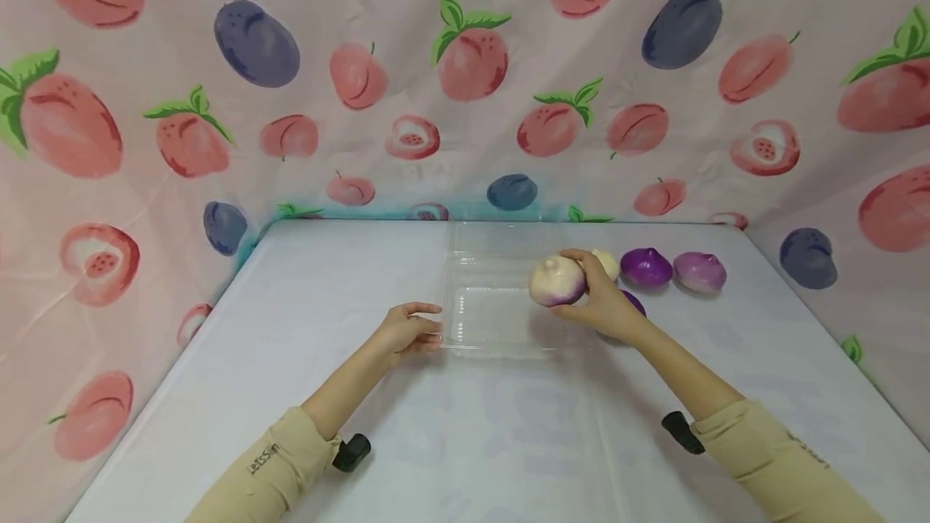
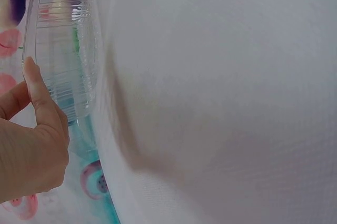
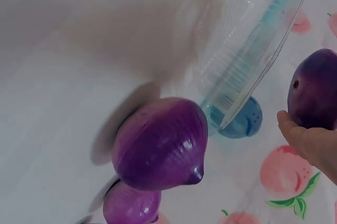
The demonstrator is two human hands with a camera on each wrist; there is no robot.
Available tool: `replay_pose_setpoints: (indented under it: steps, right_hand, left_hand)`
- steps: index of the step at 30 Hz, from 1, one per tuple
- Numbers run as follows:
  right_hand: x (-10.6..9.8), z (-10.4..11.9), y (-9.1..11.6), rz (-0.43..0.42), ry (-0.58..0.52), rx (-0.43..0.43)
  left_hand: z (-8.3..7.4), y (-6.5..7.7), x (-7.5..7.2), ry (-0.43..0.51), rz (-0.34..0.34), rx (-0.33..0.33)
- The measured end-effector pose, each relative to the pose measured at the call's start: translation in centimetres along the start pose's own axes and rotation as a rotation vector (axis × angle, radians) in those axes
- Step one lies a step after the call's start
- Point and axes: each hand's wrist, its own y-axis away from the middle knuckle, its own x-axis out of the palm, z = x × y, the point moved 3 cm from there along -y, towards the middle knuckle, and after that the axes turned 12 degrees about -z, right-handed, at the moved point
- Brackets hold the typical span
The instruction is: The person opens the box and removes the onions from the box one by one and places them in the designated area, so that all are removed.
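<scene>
A cream turnip (image 1: 555, 279) with a purple base is held by my right hand (image 1: 606, 305), fingers and thumb around its sides. It hangs above the right part of a clear plastic container (image 1: 487, 317). In the right wrist view the turnip (image 3: 315, 89) shows its purple side with a small dark hole. At the container's left edge, my left hand (image 1: 407, 331) holds the rim between thumb and fingers. The left wrist view shows the left hand (image 2: 39, 139) with a fingertip on the container rim (image 2: 32, 29).
Right of the container lie a purple onion (image 1: 646, 267), a lilac onion (image 1: 700, 271) and a cream bulb (image 1: 607, 264) partly behind my right hand. Another purple onion (image 1: 635, 302) is mostly hidden by that hand. A fruit-patterned cloth (image 1: 407, 176) hangs behind the white table (image 1: 327, 265).
</scene>
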Motion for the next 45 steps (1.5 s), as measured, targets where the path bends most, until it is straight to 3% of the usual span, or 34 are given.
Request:
replay_pose_setpoints:
  steps: [8, 16, 27, 35, 45]
  right_hand:
    - [-1.7, -1.1, -0.1, -0.044, 0.056, 0.067]
    - [-3.8, -1.5, 0.3, -0.054, 0.097, 0.063]
    - [-8.4, -2.3, 0.5, -0.049, 0.173, 0.024]
    - [-10.8, -3.9, 1.2, -0.086, 0.197, 0.105]
    - [-12.7, -6.1, 2.2, -0.133, 0.28, 0.058]
  left_hand:
    - [-0.2, 0.0, 0.1, -0.015, -0.003, -0.01]
    - [-0.1, 0.0, 0.0, -0.008, -0.003, -0.005]
    - [-0.1, 0.0, 0.0, -0.024, -0.006, -0.006]
    - [0.0, 0.0, 0.0, -0.028, -0.019, -0.002]
    - [0.0, 0.1, 0.0, -0.014, -0.004, -0.004]
